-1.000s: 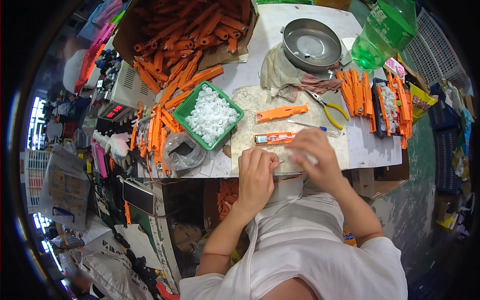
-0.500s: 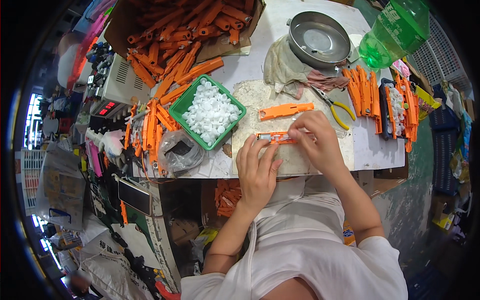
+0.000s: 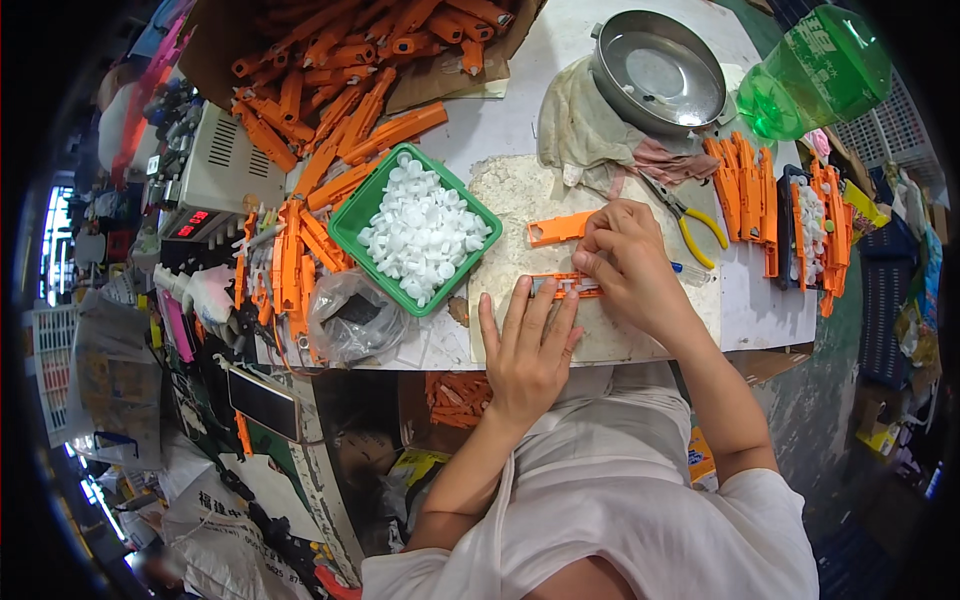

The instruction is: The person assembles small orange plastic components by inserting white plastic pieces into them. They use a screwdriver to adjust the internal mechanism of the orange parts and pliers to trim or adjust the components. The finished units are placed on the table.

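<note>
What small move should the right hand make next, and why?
Probably a light press into the orange housing: its inside lies exposed, the right hand is near its right end, fingers bent, and the left hand has fingertips against it.

Head view: left fisheye of a side-by-side pair on the person's head, upright, looking steeply down at the worktable. Aim lands just below and right of the green tray. Near range: left hand below-right of tray, right hand right of tray. Wearer's white shirt well below-right of tray. Very wide field: floor shows far right of tray, straight edges bend toward rim.
</note>
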`<state>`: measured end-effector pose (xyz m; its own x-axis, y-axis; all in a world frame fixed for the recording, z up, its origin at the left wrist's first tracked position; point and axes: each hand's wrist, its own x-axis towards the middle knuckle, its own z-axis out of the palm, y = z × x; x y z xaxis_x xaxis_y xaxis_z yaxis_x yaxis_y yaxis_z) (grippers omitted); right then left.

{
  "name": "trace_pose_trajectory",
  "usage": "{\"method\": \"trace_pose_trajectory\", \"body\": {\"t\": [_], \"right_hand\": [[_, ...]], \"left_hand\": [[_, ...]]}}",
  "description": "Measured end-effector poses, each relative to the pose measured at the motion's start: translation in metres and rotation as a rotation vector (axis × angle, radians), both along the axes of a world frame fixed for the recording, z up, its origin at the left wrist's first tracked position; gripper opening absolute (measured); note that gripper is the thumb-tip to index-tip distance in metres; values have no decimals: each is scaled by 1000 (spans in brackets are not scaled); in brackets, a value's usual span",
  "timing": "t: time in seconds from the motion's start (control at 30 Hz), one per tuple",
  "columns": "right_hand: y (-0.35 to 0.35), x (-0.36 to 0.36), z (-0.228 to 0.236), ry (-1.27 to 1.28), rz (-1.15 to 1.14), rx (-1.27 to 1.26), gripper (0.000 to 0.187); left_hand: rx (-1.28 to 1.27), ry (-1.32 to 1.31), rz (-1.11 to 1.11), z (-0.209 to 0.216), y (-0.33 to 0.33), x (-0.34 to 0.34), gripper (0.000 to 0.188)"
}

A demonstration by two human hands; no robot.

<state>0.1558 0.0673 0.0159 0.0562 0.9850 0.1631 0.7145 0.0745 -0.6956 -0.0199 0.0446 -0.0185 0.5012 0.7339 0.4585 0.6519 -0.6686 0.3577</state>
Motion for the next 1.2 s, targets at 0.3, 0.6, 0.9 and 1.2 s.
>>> {"method": "trace_pose_trajectory", "body": {"t": [0.3,0.6,0.9,1.2], "right_hand": [[1,-1,3,-54,27,-11,16],[3,1,2,-39,26,5,16],[2,-1,1,-63,27,32,16],[-1,4,4,-84,99,9,15]], "left_hand": [[-12,11,4,0,1,0,40],[-15,-5,9,2,1,1,31],[-16,-23,5,1,1,1,32],[-13,-31,8,1,1,1,31]]}}
